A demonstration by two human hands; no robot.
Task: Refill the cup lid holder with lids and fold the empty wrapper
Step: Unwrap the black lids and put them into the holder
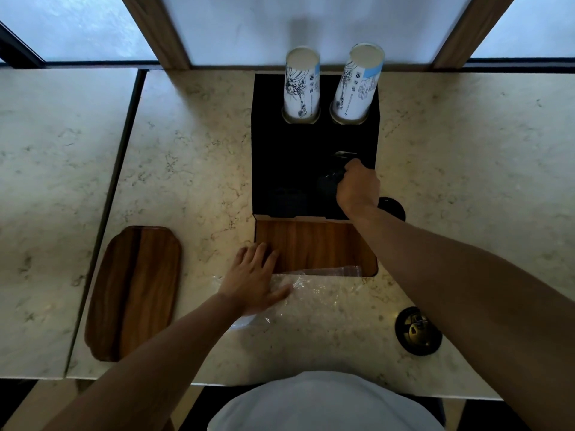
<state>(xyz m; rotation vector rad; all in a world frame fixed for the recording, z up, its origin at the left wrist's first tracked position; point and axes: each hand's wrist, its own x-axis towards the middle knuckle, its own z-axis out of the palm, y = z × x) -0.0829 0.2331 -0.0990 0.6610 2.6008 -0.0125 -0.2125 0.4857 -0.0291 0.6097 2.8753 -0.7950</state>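
A black cup and lid holder point(314, 144) stands on the marble counter. Two stacks of printed paper cups point(301, 85) rise from its back holes. My right hand point(357, 188) is over the holder's front right opening, fingers closed on a dark stack of lids point(331, 181) that is hard to make out. The front left opening point(287, 200) shows dark lids too. A clear plastic wrapper point(320, 293) lies flat on the counter in front of the holder. My left hand point(255, 279) rests flat on the wrapper's left end, fingers spread.
The holder's wooden front panel point(314, 247) faces me. A wooden tray point(133, 290) lies at the left near a counter seam. A round black grommet point(418, 331) sits in the counter at the right, another point(393, 208) behind my right wrist. Frosted windows stand behind.
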